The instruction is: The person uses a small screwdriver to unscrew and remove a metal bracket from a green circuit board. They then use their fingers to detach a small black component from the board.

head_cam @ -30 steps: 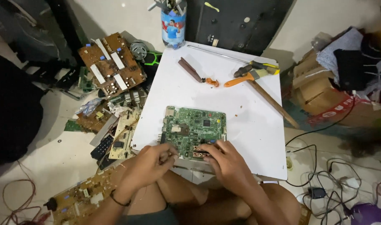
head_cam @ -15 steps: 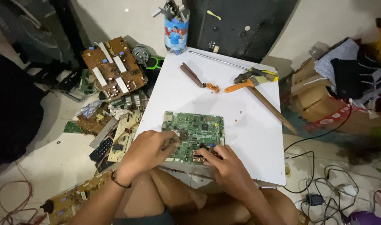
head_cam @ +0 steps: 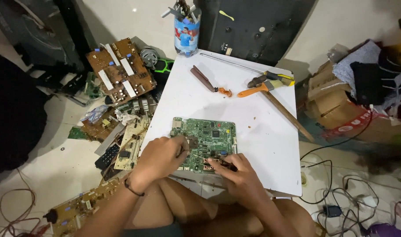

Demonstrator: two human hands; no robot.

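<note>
Several brown circuit boards (head_cam: 120, 70) lie heaped on the floor off the white table's (head_cam: 270, 145) left edge. Near the table's front edge sits a green circuit board (head_cam: 207, 138). On its left part, the left hand (head_cam: 159, 159) has fingers curled, pinching a thin tool (head_cam: 196, 154) against the board. On its front right corner, the right hand (head_cam: 241, 177) presses down with bent fingertips. Toward the back right corner lie an orange-handled tool (head_cam: 252, 91) and a wooden stick (head_cam: 288, 115).
</note>
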